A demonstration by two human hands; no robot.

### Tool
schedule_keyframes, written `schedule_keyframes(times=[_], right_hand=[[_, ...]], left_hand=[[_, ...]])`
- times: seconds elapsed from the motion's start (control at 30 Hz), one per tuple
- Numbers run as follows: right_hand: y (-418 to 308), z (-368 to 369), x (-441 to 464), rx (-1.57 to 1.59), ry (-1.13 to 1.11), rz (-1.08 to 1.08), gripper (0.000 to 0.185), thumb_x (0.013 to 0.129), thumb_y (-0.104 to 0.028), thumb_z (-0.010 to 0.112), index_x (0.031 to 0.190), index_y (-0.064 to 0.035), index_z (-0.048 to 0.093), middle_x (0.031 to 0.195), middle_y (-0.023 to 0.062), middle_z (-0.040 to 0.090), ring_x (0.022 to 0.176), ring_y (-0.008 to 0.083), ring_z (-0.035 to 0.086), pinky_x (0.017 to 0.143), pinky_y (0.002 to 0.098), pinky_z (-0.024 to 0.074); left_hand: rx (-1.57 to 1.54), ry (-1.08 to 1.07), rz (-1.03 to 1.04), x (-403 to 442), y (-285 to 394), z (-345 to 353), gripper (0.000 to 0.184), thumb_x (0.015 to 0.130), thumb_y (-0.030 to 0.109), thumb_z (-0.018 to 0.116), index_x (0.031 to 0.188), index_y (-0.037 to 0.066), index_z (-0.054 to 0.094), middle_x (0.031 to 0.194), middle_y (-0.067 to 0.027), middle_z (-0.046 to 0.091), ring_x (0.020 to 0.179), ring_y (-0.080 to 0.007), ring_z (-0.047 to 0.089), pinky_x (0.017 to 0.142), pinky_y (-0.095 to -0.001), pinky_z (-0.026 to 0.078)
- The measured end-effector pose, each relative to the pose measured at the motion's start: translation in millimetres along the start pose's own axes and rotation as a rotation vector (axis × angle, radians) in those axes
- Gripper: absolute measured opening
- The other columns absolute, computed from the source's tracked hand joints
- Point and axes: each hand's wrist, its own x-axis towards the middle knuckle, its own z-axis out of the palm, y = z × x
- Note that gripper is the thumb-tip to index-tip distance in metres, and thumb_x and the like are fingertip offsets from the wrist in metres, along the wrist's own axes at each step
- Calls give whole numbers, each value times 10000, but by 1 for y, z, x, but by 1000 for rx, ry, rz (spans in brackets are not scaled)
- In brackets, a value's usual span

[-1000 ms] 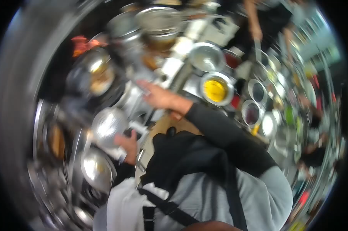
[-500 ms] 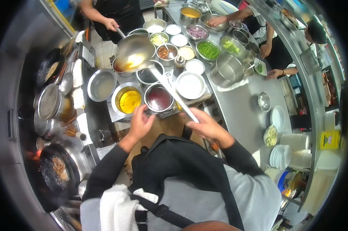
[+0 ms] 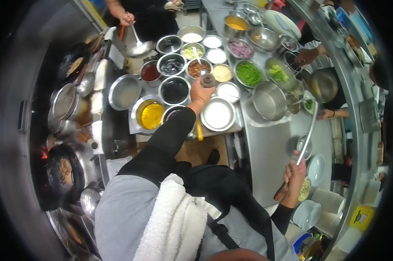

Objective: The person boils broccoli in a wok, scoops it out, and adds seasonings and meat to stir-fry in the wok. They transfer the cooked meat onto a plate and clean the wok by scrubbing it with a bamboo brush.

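My left hand (image 3: 201,92) stretches over the bowls, its fingers wrapped round a small bottle (image 3: 208,80) with a round grey-brown top, perhaps a shaker. Beside it are a bowl of brown chopped pieces (image 3: 198,68), a bowl of dark liquid (image 3: 174,90) and a bowl of white powder (image 3: 217,114). Out to the right, my right hand (image 3: 294,175) is closed on the long handle of a ladle (image 3: 309,135) with a wooden end. The ladle's large metal bowl is raised above the steel counter's far side and looks smeared by motion.
Pans (image 3: 61,172) and strainers (image 3: 64,101) line the stove at left. Yellow oil (image 3: 152,115) stands in a pot in front. A large steel pot (image 3: 269,101), green vegetables (image 3: 248,73) and stacked plates (image 3: 307,215) are at right. Co-workers' hands (image 3: 127,19) appear across and at right.
My left hand has moved forward from near the dark red bowl to the small bottle. My right hand has swung the ladle away from the bowls to the right. A co-worker's ladle is now visible.
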Motion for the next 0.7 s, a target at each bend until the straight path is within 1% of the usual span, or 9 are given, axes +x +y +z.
schedule_keyframes(times=[0.17,0.23,0.3,0.33,0.43,0.5,0.53,0.6,0.7], right_hand=[[13,6,6,-6,110,-73,438,996,-70,573,1421,-58,470,619,-63,351,430,25,292,326,199,263],[19,14,13,-16,-31,-75,425,1010,-90,568,1423,-55,473,615,-66,336,426,27,275,333,198,263],[22,33,19,-35,58,-104,424,1029,-113,544,1442,-55,465,622,-63,332,439,27,281,340,198,260],[25,42,22,-52,-8,-98,424,1029,-113,544,1442,-55,465,622,-63,332,439,27,281,340,198,260],[35,72,33,-23,-46,-119,426,1046,-128,518,1457,-38,452,641,-57,340,462,22,293,353,193,259],[37,100,28,-3,-46,-119,427,1051,-133,514,1456,-13,450,660,-54,341,483,18,298,364,189,259],[39,113,24,-11,-84,-130,413,1055,-138,514,1440,3,462,681,-56,347,489,15,297,375,184,259],[47,125,28,-6,-118,-113,407,1055,-135,516,1436,1,469,689,-57,354,493,16,305,376,184,263],[54,137,21,-11,-149,-94,390,1054,-128,520,1421,-2,490,705,-58,368,500,17,319,375,185,271]], left_hand=[[-280,-13,162,-27,16,-151,584,687,325,885,1146,51,651,1072,-128,717,998,-275,682,911,-373,529],[-482,36,188,-40,0,-231,477,775,242,837,1159,34,645,1044,-62,706,961,-188,655,885,-346,522],[-757,131,97,-51,-26,-314,368,850,191,774,1158,37,645,1049,-34,697,940,-151,644,854,-337,530],[-798,314,18,-68,-22,-358,286,905,179,718,1142,36,648,1024,-27,684,902,-133,635,824,-310,531],[-805,744,-123,-89,-92,-482,342,930,327,675,1100,31,646,960,-37,659,793,-152,638,660,-343,557],[-975,1001,-103,-106,-139,-555,445,907,425,691,1159,64,622,997,-54,660,813,-197,677,682,-374,581],[-1086,1033,-191,-118,-170,-591,477,891,480,712,1160,97,616,1022,-50,668,844,-227,693,692,-397,591],[-1173,1048,-119,-144,-211,-648,445,903,516,700,1115,132,619,1032,-31,686,886,-256,699,732,-443,596],[-1331,1106,-131,-174,-263,-704,456,915,557,648,1145,165,615,1052,-41,690,932,-259,689,738,-421,579]])
